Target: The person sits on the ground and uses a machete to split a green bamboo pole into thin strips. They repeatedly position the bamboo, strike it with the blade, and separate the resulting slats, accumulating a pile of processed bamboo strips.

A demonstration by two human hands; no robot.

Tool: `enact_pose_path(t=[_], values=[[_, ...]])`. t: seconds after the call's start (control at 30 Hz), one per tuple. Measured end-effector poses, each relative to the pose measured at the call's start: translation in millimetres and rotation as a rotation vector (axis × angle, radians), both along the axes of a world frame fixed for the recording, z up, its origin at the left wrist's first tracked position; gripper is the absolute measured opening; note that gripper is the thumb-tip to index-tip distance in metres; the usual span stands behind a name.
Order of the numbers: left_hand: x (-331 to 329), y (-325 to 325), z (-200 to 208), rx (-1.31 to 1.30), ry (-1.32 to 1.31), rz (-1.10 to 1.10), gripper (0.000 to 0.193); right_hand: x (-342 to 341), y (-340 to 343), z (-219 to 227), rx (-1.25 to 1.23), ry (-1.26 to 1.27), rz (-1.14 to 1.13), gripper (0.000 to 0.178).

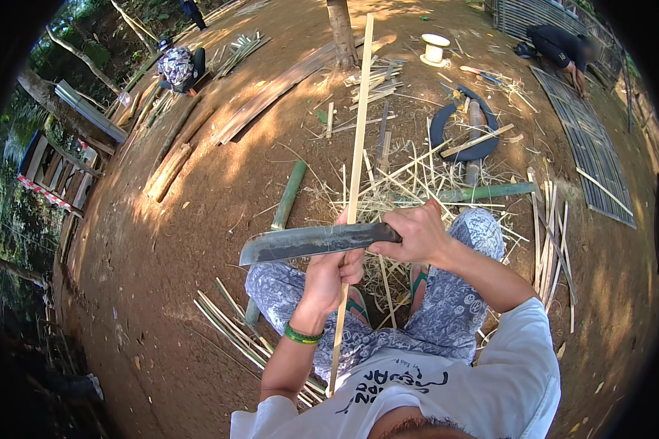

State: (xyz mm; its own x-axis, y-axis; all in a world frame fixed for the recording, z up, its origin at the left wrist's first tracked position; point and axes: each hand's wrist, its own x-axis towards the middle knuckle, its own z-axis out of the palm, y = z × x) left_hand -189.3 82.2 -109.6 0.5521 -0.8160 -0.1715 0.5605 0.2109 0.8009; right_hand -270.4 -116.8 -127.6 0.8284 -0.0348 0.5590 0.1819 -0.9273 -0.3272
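My left hand is closed around a long pale bamboo strip, which runs upright from my lap far past my knees. In my right hand is the handle of a machete, fingers wrapped round it. The machete's broad dark blade points left and lies across the strip just above my left fist, covering part of that hand. Under my hands and between my feet spreads a heap of thin shavings and split strips. A green bamboo pole lies at the heap's right side.
Bundles of strips lie at left and right. Beyond are a black ring, a cream spool, a tree trunk and a plank. A person bends over a slatted bamboo panel; another crouches far left.
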Motion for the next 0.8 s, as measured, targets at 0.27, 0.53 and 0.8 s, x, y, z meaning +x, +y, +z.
enact_pose_path(t=[0.27,0.53,0.8], values=[[-3.8,8.5,-3.0,-0.029,0.013,0.023,0.042,5.8,-8.6,4.1,-0.023,-0.019,-0.009,0.06],[-11.7,12.8,3.4,-0.022,-0.041,-0.003,0.055,12.1,-27.6,7.2,-0.014,-0.014,-0.047,0.059],[-12.6,10.3,8.4,0.002,-0.057,0.032,0.059,8.5,-12.9,16.3,-0.168,-0.073,0.075,0.064]])
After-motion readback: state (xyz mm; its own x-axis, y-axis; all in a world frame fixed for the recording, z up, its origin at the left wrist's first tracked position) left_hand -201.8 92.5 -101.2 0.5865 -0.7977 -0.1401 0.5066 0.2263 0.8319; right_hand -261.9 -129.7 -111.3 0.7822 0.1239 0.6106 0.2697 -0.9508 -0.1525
